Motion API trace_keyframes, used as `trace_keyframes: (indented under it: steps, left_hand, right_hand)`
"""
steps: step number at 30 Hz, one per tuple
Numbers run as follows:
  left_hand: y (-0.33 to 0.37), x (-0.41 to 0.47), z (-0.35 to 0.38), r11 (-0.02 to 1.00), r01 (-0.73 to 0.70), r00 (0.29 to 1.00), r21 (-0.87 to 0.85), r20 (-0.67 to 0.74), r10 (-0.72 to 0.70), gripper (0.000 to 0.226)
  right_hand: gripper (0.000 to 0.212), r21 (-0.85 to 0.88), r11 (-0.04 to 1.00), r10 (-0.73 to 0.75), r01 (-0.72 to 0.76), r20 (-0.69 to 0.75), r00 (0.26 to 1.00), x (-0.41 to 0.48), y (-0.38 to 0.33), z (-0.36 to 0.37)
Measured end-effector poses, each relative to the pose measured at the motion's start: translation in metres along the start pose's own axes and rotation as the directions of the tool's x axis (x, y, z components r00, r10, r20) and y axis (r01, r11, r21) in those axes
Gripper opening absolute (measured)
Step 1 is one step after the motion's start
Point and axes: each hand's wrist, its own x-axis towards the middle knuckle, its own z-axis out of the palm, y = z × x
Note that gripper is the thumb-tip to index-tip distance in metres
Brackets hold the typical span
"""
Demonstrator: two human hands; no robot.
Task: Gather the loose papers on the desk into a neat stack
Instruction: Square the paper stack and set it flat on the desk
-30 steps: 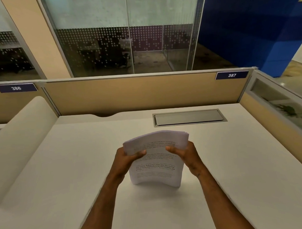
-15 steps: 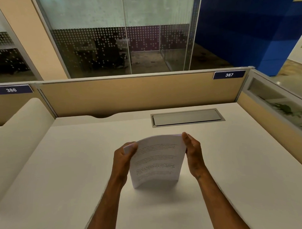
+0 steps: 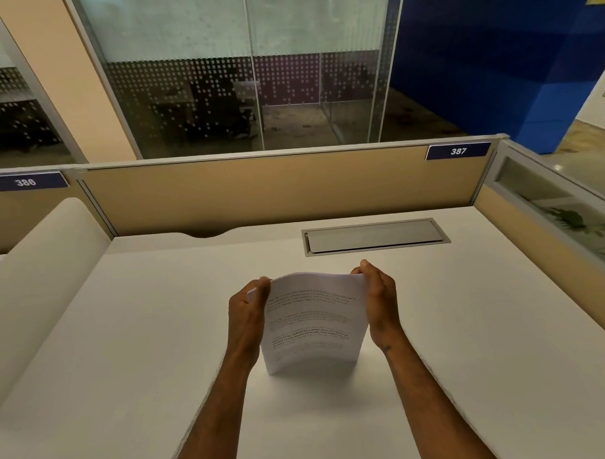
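A stack of printed white papers [image 3: 311,325] stands upright on its bottom edge on the white desk [image 3: 126,338], slightly bowed, with the printed side facing me. My left hand [image 3: 245,313] grips its left edge near the top. My right hand [image 3: 379,298] grips the right edge, fingers curled over the upper corner. The sheets look gathered together; no loose sheets lie elsewhere on the desk.
A grey metal cable flap [image 3: 375,236] is set into the desk behind the papers. Tan partition panels [image 3: 276,192] close the back and right side. A curved white divider [image 3: 38,259] rises at the left.
My thumbs have left the front of the stack and both hands have slid to its side edges. The curled-over top has straightened and the stack stands more upright.
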Motion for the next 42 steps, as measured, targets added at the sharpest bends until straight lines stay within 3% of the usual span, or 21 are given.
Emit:
trace_keyframes:
  steps: [6,8,9,12,17,19,21,23,25,28,32,36,39,42]
  left_hand:
    - [-0.016,-0.007,-0.003,0.997,0.074,0.99,-0.028,0.118,-0.071,0.03]
    - [-0.016,-0.007,-0.001,0.996,0.094,0.993,-0.014,0.08,-0.092,0.013]
    - [-0.015,-0.007,0.001,0.994,0.105,0.992,-0.012,0.066,-0.104,0.011]
    - [-0.008,-0.004,-0.001,0.991,0.132,0.99,-0.006,0.056,-0.132,0.02]
    - [0.004,0.007,-0.014,0.937,0.273,0.941,-0.217,-0.143,-0.307,0.019]
    - [0.004,0.009,-0.018,0.878,0.334,0.883,-0.344,-0.212,-0.419,0.017]
    - [0.002,0.008,-0.021,0.823,0.356,0.835,-0.442,-0.245,-0.493,0.024]
    - [-0.003,0.0,-0.019,0.791,0.353,0.815,-0.499,-0.251,-0.522,0.031]
    - [-0.01,-0.014,-0.015,0.748,0.349,0.804,-0.565,-0.229,-0.549,0.035]
    - [-0.025,-0.032,-0.025,0.705,0.349,0.873,-0.617,-0.058,-0.483,0.044]
    - [-0.042,-0.024,-0.084,0.752,0.445,0.895,-0.486,0.227,-0.383,0.054]
    - [-0.038,-0.007,-0.09,0.916,0.397,0.866,-0.06,0.355,-0.352,0.061]
    - [-0.034,-0.01,-0.059,0.949,0.317,0.906,0.005,0.295,-0.304,0.049]
    - [-0.041,-0.02,-0.038,0.966,0.259,0.964,-0.02,0.071,-0.257,0.035]
  right_hand:
    - [0.047,-0.041,0.986,-0.151,0.159,0.154,0.976,0.0,0.008,-0.006]
    - [0.047,-0.043,0.994,-0.089,0.1,0.197,0.976,-0.001,0.016,-0.008]
    - [0.037,-0.044,0.997,-0.052,0.063,0.216,0.975,0.0,0.018,-0.009]
    - [0.022,-0.06,0.998,0.034,-0.017,0.293,0.955,0.002,0.022,-0.018]
    - [0.047,-0.084,0.982,0.191,-0.171,0.461,0.866,-0.007,0.037,-0.056]
    - [0.05,0.098,0.954,0.202,-0.284,0.488,0.849,-0.017,0.051,-0.068]
    - [0.046,0.364,0.84,0.201,-0.403,0.48,0.854,-0.029,0.06,-0.07]
    - [0.042,0.466,0.783,0.209,-0.412,0.427,0.88,-0.037,0.06,-0.062]
    - [0.045,0.433,0.824,0.197,-0.364,0.383,0.902,-0.039,0.054,-0.049]
    - [0.04,0.353,0.891,0.186,-0.284,0.286,0.94,-0.039,0.044,-0.043]
    - [0.037,0.318,0.912,0.153,-0.259,0.321,0.935,-0.03,0.039,-0.073]
    - [0.035,0.169,0.951,0.157,-0.26,0.459,0.874,-0.017,0.033,-0.088]
    - [0.026,0.039,0.977,0.162,-0.208,0.496,0.853,-0.012,0.031,-0.087]
    - [0.024,-0.047,0.988,0.151,-0.145,0.445,0.883,-0.006,0.032,-0.092]
